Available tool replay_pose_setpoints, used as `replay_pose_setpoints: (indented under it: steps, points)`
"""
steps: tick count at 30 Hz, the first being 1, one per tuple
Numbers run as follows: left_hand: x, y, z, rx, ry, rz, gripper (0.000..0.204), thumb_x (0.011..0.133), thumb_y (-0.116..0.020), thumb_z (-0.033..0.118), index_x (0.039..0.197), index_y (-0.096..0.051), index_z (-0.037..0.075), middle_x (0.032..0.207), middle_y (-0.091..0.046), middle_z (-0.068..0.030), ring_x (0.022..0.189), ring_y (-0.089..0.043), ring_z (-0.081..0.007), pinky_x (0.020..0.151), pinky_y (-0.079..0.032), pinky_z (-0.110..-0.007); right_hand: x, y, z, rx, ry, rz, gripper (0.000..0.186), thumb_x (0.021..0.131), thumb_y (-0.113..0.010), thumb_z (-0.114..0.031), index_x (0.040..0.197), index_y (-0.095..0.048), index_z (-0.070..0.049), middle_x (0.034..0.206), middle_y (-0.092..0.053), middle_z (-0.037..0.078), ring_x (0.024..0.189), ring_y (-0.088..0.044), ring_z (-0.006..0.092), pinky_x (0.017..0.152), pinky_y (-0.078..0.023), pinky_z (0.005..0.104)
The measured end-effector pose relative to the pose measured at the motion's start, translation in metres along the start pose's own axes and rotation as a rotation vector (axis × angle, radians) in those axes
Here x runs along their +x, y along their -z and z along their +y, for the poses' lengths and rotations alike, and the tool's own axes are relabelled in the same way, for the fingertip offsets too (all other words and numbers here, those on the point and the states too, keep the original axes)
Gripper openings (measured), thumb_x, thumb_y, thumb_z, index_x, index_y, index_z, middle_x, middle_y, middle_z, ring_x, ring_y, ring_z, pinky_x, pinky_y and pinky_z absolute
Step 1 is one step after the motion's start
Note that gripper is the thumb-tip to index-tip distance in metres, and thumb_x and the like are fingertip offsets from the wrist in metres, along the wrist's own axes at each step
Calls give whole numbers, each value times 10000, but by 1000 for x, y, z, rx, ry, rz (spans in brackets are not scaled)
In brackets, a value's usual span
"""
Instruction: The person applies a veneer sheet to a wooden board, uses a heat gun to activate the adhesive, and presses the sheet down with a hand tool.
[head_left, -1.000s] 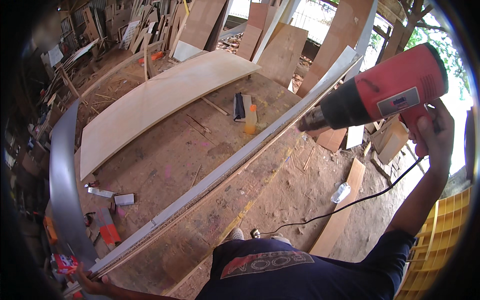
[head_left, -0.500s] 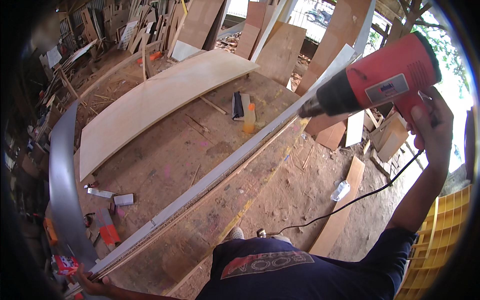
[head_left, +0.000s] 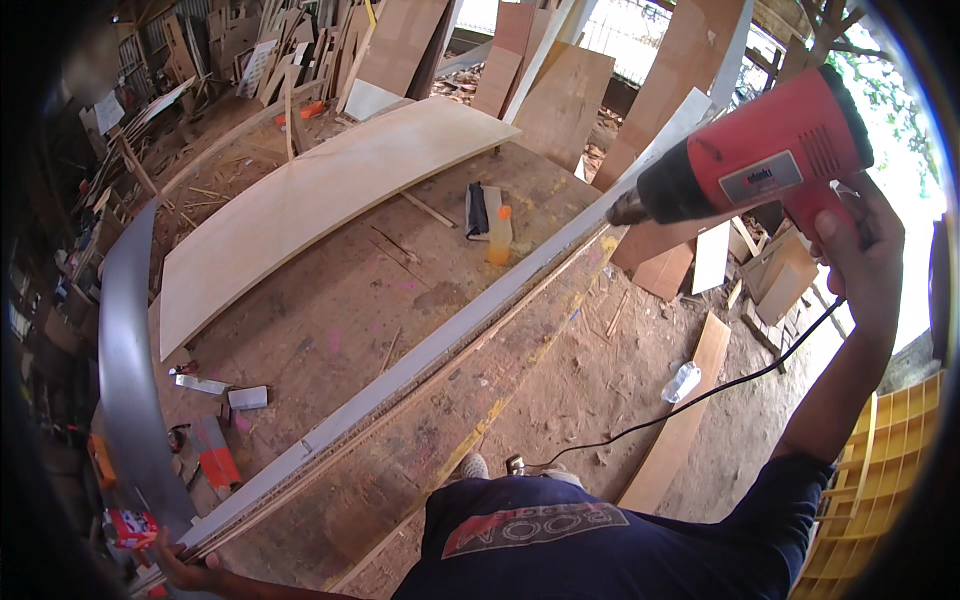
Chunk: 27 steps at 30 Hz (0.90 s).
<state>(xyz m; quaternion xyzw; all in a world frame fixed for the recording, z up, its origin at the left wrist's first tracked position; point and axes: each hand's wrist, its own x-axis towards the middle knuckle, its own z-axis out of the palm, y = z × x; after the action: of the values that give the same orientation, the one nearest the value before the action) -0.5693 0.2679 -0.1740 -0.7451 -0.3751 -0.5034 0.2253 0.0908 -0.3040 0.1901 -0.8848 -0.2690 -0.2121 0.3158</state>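
My right hand (head_left: 858,262) grips the handle of a red heat gun (head_left: 752,165), raised at the upper right with its black nozzle aimed left and down at the far stretch of a long grey strip (head_left: 440,350). The strip runs along the edge of a brown worktable (head_left: 330,330) from lower left to upper right. At the bottom left my left hand (head_left: 180,570) holds the near end of that strip, only partly in view. The gun's black cord (head_left: 700,395) drops to the dirt floor.
A large pale plywood sheet (head_left: 310,200) lies bowed on the table. A small orange bottle (head_left: 498,240) and a dark object stand mid-table. Small tools and a red-white box (head_left: 130,525) lie at the left end. Boards lean at the back; a yellow crate (head_left: 890,470) at right.
The heat gun has shifted slightly up and to the right, nozzle still over the strip. My left hand stays on the strip's near end.
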Motion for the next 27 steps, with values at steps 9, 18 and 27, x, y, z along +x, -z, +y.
replay_pose_setpoints:
  steps: [9, 18, 27]
  points:
    - [-1, -4, -7, -10, -7, 16, 1198, 818, -283, 1068, 1194, -764, 37, 621, -458, 37, 492, -447, -104, 559, -393, -283, 5, -7, -4, -28, -25, 41, 751, 975, -815, -328, 1539, -511, 65, 1098, -783, 135, 739, -683, 97, 590, -519, 222]
    - [-6, -4, -4, -54, 91, 20, 1206, 781, -325, 1087, 1200, -759, 43, 718, -503, 6, 502, -453, -88, 458, -336, -263, 0, -2, 3, 205, 95, 0, 577, 989, -775, -225, 1465, -576, 31, 982, -775, 114, 702, -661, 104, 614, -523, 242]
    - [19, 3, 35, 16, -56, 45, 1185, 811, -309, 1070, 1211, -759, 50, 690, -463, 24, 536, -471, -99, 500, -364, -268, -3, 6, 1, 243, 115, -127, 583, 990, -775, -234, 1463, -576, 42, 981, -777, 112, 709, -667, 107, 613, -522, 247]
